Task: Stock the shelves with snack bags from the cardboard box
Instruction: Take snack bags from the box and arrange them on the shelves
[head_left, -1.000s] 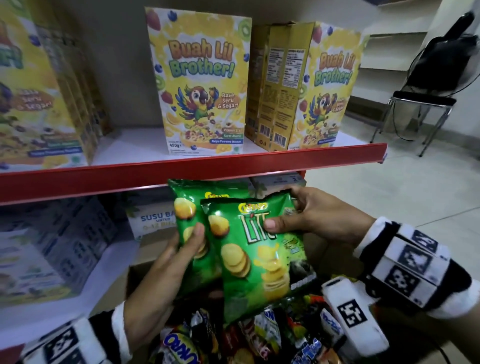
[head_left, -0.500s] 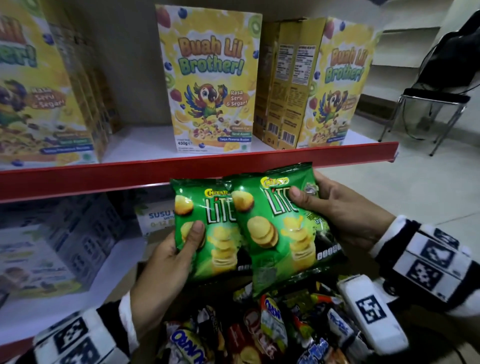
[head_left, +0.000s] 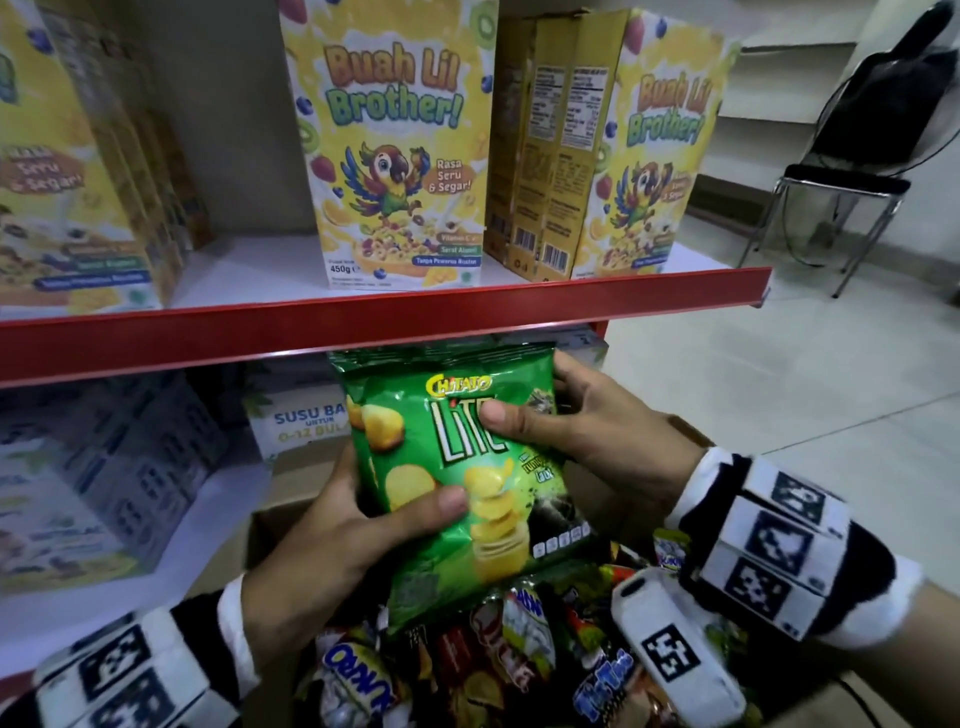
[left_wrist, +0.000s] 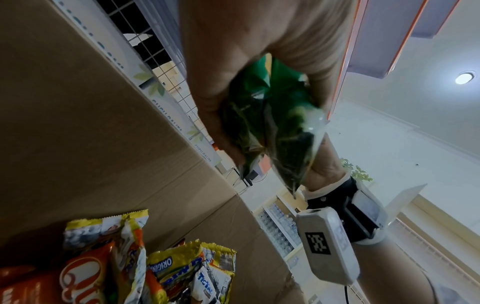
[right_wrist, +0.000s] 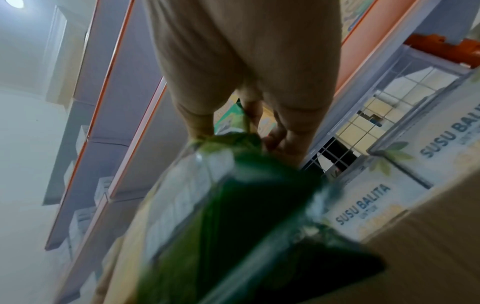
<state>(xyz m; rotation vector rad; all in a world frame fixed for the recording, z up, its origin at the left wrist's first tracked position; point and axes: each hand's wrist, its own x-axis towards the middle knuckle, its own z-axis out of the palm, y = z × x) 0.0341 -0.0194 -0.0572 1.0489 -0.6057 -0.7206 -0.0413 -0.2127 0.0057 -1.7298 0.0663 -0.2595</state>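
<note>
Both hands hold green foil Chitato Lite snack bags (head_left: 457, 467) upright, just below the front edge of the red-edged white shelf (head_left: 363, 322) and above the open brown cardboard box (left_wrist: 91, 133).

Left hand (head_left: 332, 540): the thumb lies across the front of the front bag at its lower left, and the fingers wrap behind the bags. The left wrist view shows the crumpled bottom seams of the bags (left_wrist: 275, 131) clamped in this hand. At least two bags appear stacked face to back; the exact count cannot be told.

Right hand (head_left: 587, 431): the thumb presses on the printed front near the upper right, and the fingers curl round the right edge of the bags to the back. In the right wrist view the bags (right_wrist: 233, 205) are blurred.

The cardboard box holds a loose pile of assorted snack packets (head_left: 467, 660), directly beneath the held bags.

On the shelf above stand yellow cardboard cereal boxes printed "Buah Lil Brother!" (head_left: 395, 156), one facing forward at the front edge and others turned sideways to its right. On the lower shelf, behind the held bags, stand pale cartons marked "SUSU BALITA" (right_wrist: 363, 205).

A black metal-framed chair (head_left: 852, 176) stands on the floor, well apart to the right.
</note>
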